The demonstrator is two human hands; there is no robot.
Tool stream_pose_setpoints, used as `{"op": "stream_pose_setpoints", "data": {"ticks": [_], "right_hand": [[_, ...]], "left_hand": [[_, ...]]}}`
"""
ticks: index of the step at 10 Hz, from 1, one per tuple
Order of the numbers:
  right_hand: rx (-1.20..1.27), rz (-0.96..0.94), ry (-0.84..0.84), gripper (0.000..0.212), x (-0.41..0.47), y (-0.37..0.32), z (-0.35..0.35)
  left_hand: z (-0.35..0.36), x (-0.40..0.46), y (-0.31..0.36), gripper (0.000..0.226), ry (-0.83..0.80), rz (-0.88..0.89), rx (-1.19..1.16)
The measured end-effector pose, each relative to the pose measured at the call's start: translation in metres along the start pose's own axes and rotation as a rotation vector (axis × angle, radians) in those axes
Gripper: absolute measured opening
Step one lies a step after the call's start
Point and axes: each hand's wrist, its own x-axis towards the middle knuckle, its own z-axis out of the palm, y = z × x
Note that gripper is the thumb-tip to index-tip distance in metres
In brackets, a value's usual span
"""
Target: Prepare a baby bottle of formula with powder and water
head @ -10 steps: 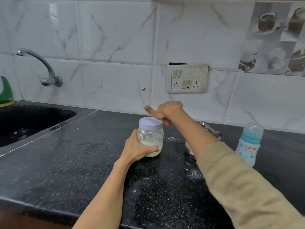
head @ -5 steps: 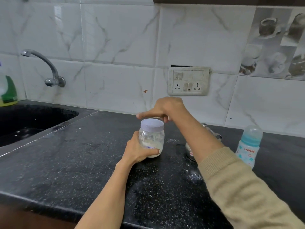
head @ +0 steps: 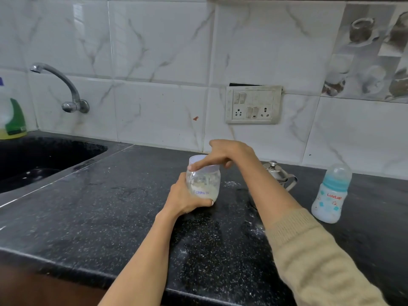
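A clear jar (head: 206, 186) labelled "Formula", partly filled with white powder, stands on the black counter (head: 99, 213). My left hand (head: 184, 198) is wrapped around its lower left side. My right hand (head: 225, 154) rests on top of its pale lid (head: 199, 161), fingers spread over the lid's edge. A baby bottle (head: 330, 195) with a teal collar and clear cap stands upright at the right, apart from both hands.
A steel kettle (head: 279, 173) sits behind my right forearm. White powder is spilled on the counter near the jar. A black sink (head: 44, 157) and tap (head: 66, 89) lie at the left, with a green dish-soap bottle (head: 12, 117). A switch panel (head: 254, 104) is on the tiled wall.
My right hand came down from pointing behind the jar onto the lid and now grips it. The left hand stays on the jar.
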Motion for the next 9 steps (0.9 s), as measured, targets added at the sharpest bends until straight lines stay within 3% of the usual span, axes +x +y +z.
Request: {"op": "stream_pose_setpoints", "data": {"ticks": [1,2,3,4,5,6,8,9], "right_hand": [[0.313,-0.097,0.073,0.106,-0.012,0.027,0.022],[0.679,-0.102,0.127,0.095,-0.022,0.047,0.073],[0.946,-0.067,0.172,0.087,-0.022,0.057,0.112],[1.084,-0.094,0.231,0.078,-0.018,0.06,0.127],[1.08,-0.131,0.292,0.065,-0.014,0.061,0.136],[1.085,-0.14,0.331,0.06,-0.01,0.06,0.143],[1.039,-0.134,0.339,0.058,-0.005,0.063,0.147],[1.028,-0.105,0.312,0.07,-0.008,0.059,0.144]], "left_hand": [[-0.005,-0.002,0.001,0.09,-0.038,-0.012,-0.041],[-0.012,-0.001,-0.002,0.086,-0.15,-0.015,-0.168],[-0.021,-0.003,-0.003,0.106,-0.205,-0.04,-0.196],[-0.03,-0.004,-0.006,0.101,-0.164,-0.028,-0.169],[-0.029,-0.006,-0.006,0.076,-0.179,-0.007,-0.178],[-0.026,-0.003,-0.009,0.07,-0.157,0.018,-0.218],[-0.022,0.003,-0.015,0.07,-0.195,0.025,-0.21],[-0.024,0.002,-0.013,0.082,-0.167,-0.006,-0.199]]}}
